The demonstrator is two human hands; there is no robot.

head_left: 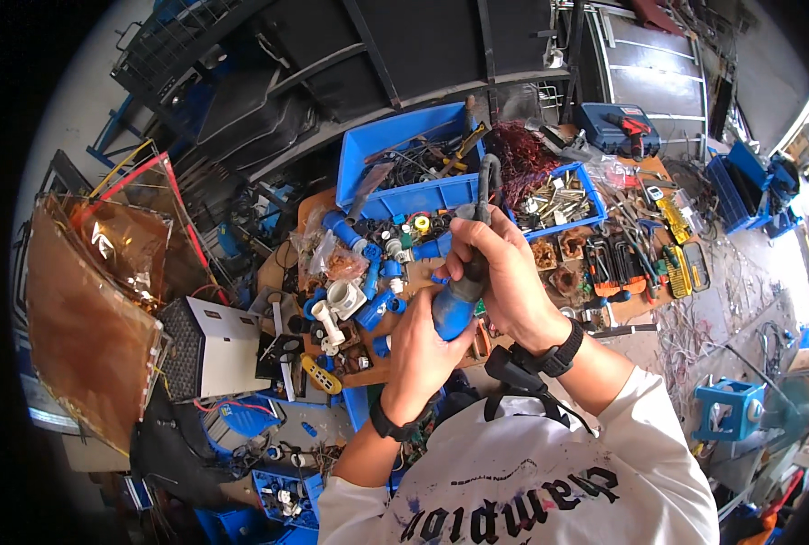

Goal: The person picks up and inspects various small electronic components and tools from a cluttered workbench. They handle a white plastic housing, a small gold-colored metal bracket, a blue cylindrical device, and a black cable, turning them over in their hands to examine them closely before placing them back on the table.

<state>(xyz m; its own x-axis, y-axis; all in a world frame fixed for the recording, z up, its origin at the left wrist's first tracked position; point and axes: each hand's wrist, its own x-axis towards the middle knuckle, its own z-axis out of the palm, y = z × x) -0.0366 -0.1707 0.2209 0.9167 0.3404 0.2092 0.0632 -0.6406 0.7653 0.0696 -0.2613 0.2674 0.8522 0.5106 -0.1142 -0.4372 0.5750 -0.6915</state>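
Beyond the grip of the right hand (512, 280), a bin (414, 198) is being borne by the table (639, 309); leftward, pipe fittings (374, 312).

One left hand (425, 350) and one right hand (509, 282) on one blue-and-black cylindrical piece (455, 313); two black wristbands (399, 429), one behind each hand; one deep blue bin (406, 202) beyond the hands; one red-and-black cordless drill (636, 128) and one blue case (609, 130) beyond and right; one yellow oval piece (319, 374) to their left
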